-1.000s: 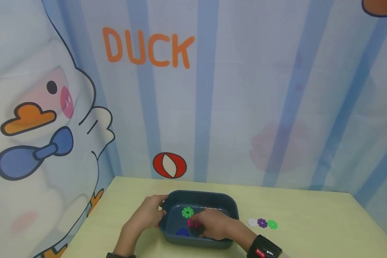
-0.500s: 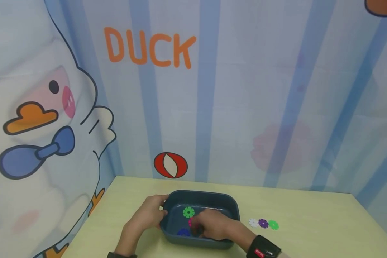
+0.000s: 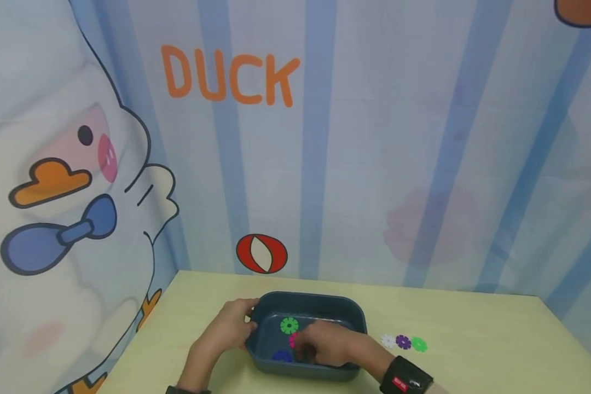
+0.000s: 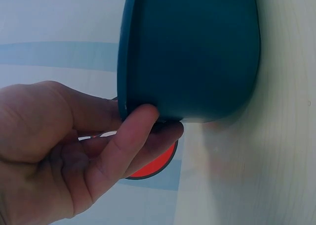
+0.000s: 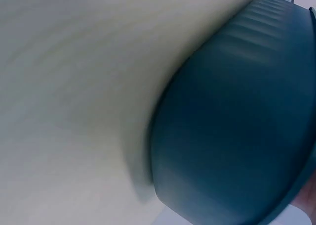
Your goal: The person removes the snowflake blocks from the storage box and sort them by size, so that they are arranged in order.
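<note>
A dark blue-green plastic basin (image 3: 305, 372) stands on the table. My left hand (image 3: 229, 327) grips its left end; in the left wrist view, fingers lie against the outer wall just below the rim. My right hand (image 3: 327, 343) reaches down inside the basin, fingers bent, right at a pink notched disc (image 3: 292, 341) that they partly cover. I cannot tell whether the fingertips pinch it. Behind it lies a green snowflake-shaped disc (image 3: 284, 325), and a blue disc (image 3: 282, 357) lies near the front wall. The right wrist view shows mainly the basin's outer wall (image 5: 222, 116).
Right of the basin, a white disc (image 3: 387, 341), a purple disc (image 3: 403, 342) and a green disc (image 3: 419, 344) lie in a row on the pale yellow tabletop (image 3: 482, 328). A printed curtain (image 3: 359, 137) hangs behind the table.
My right hand's fingers have shifted slightly over the pink disc, and less of it shows. The left hand keeps its place on the basin.
</note>
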`<move>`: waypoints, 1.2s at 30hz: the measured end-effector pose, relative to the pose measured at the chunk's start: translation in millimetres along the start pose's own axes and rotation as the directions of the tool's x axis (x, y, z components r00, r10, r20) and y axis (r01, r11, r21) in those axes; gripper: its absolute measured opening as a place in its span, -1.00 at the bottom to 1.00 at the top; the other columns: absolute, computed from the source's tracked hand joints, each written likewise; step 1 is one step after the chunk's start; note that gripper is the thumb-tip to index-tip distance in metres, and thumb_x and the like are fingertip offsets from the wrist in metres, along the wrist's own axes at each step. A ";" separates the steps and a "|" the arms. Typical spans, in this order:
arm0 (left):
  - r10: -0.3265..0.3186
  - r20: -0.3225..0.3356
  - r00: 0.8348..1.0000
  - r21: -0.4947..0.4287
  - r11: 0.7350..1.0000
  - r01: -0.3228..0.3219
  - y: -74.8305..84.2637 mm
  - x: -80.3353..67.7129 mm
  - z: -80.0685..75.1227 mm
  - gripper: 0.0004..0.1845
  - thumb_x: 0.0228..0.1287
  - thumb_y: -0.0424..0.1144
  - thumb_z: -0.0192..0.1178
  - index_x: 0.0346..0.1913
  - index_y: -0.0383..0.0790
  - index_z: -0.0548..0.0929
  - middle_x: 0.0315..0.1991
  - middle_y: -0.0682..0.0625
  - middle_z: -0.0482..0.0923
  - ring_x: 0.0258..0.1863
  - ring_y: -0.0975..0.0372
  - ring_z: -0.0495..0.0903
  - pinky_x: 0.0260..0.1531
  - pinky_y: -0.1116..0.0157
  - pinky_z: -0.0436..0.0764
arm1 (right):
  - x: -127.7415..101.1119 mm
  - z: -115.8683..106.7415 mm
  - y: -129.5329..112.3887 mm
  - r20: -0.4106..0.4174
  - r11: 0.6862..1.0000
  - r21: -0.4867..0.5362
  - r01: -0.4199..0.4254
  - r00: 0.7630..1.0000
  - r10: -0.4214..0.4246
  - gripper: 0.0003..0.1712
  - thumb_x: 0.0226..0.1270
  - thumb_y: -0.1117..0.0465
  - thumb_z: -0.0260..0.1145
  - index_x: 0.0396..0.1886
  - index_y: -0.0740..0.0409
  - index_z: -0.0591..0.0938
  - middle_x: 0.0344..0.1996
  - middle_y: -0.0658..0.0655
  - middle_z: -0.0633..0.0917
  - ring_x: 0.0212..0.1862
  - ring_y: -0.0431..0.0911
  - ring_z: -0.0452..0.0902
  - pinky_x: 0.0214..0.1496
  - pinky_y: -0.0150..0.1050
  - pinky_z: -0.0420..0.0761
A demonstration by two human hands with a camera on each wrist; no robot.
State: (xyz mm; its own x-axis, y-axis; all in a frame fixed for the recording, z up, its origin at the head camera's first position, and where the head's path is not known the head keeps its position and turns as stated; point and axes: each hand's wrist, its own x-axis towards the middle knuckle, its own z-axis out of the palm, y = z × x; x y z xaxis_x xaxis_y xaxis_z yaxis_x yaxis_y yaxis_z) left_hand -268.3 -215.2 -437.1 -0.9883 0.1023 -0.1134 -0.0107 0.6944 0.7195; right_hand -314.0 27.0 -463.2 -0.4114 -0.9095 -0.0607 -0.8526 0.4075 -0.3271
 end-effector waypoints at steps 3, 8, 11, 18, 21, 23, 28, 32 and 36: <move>-0.012 0.000 1.000 0.003 1.000 0.012 1.3 -0.2 0.0 -0.42 0.29 -0.51 0.16 0.38 -0.39 0.35 0.12 -0.34 0.51 -0.55 0.19 0.65 -0.60 0.28 0.65 | -2.7 -2.1 0.5 0.015 1.000 -0.006 -0.018 1.000 0.018 -0.57 -0.03 0.56 0.31 -0.37 -0.11 0.67 -0.52 -0.25 0.59 -0.47 -0.43 0.41 -0.39 -0.55 0.46; -0.025 -0.004 1.000 -0.002 1.000 0.025 3.4 -0.5 -0.2 -0.41 0.28 -0.50 0.17 0.38 -0.39 0.35 0.15 -0.34 0.50 -0.52 0.18 0.67 -0.60 0.29 0.65 | -8.9 -4.8 1.3 0.018 0.999 -0.005 -0.046 0.999 0.046 -0.59 -0.01 0.53 0.31 -0.38 -0.12 0.68 -0.52 -0.25 0.60 -0.47 -0.41 0.40 -0.39 -0.52 0.46; -0.031 -0.005 0.999 -0.008 0.999 0.031 4.2 -0.8 -0.1 -0.41 0.28 -0.50 0.18 0.38 -0.38 0.36 0.16 -0.34 0.50 -0.49 0.18 0.67 -0.60 0.29 0.66 | -12.7 -6.5 2.6 0.024 0.999 -0.005 -0.053 0.998 0.053 -0.60 0.01 0.52 0.31 -0.36 -0.11 0.69 -0.50 -0.26 0.61 -0.46 -0.41 0.41 -0.37 -0.52 0.48; -0.025 -0.002 1.000 -0.017 1.000 0.025 4.4 -2.2 -0.5 -0.41 0.27 -0.51 0.19 0.37 -0.39 0.36 0.17 -0.36 0.49 -0.53 0.18 0.68 -0.61 0.29 0.65 | -19.7 -10.3 8.0 0.054 0.997 0.046 -0.068 0.996 0.065 -0.70 0.05 0.45 0.40 -0.36 -0.07 0.69 -0.51 -0.25 0.61 -0.47 -0.43 0.44 -0.39 -0.52 0.52; -0.029 0.000 1.000 -0.023 0.999 0.029 4.0 -3.1 -0.8 -0.41 0.28 -0.50 0.19 0.37 -0.39 0.36 0.18 -0.36 0.49 -0.53 0.17 0.68 -0.61 0.28 0.66 | -23.1 -13.1 10.2 0.083 0.995 0.055 -0.080 0.994 0.075 -0.77 0.08 0.38 0.44 -0.42 -0.08 0.68 -0.54 -0.27 0.59 -0.49 -0.43 0.44 -0.41 -0.52 0.51; -0.031 -0.001 1.000 -0.026 0.999 0.031 3.6 -3.6 -1.1 -0.42 0.28 -0.50 0.19 0.37 -0.38 0.37 0.18 -0.36 0.49 -0.54 0.17 0.68 -0.60 0.27 0.66 | -25.5 -15.5 10.7 0.105 0.994 0.061 -0.093 0.991 0.086 -0.80 0.11 0.36 0.42 -0.46 -0.08 0.67 -0.56 -0.28 0.58 -0.50 -0.42 0.44 -0.41 -0.52 0.52; -0.024 0.002 1.000 -0.030 0.999 0.024 2.7 -3.4 -0.8 -0.42 0.29 -0.50 0.18 0.37 -0.37 0.37 0.16 -0.36 0.50 -0.50 0.17 0.68 -0.59 0.27 0.66 | -30.9 -22.5 7.3 0.172 0.982 0.076 -0.172 0.972 0.157 -0.83 0.19 0.33 0.36 -0.46 -0.06 0.70 -0.54 -0.26 0.60 -0.45 -0.39 0.47 -0.31 -0.45 0.56; -0.030 0.004 1.000 -0.034 0.999 0.030 2.9 -2.6 -0.6 -0.42 0.28 -0.50 0.18 0.38 -0.38 0.36 0.17 -0.36 0.49 -0.48 0.16 0.68 -0.58 0.27 0.67 | -33.6 -25.3 2.6 0.216 0.972 0.064 -0.227 0.954 0.209 -0.81 0.21 0.34 0.29 -0.43 -0.05 0.73 -0.51 -0.25 0.62 -0.41 -0.38 0.47 -0.21 -0.42 0.57; -0.028 0.004 1.000 -0.037 0.999 0.028 2.4 -1.9 -0.8 -0.42 0.28 -0.50 0.17 0.38 -0.39 0.36 0.18 -0.37 0.49 -0.50 0.17 0.68 -0.58 0.27 0.67 | -34.2 -26.6 3.5 0.261 0.972 0.082 -0.221 0.946 0.193 -0.77 0.20 0.36 0.24 -0.49 -0.04 0.71 -0.56 -0.22 0.58 -0.47 -0.34 0.40 -0.29 -0.42 0.54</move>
State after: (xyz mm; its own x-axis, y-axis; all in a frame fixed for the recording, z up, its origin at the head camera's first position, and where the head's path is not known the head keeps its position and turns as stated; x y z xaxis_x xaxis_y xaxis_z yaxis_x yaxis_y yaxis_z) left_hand -266.5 -214.2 -434.6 -0.9870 0.0851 -0.1362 -0.0445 0.6702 0.7409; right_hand -311.5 61.8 -437.2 -0.4696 -0.8032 -0.3664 -0.7115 0.5900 -0.3816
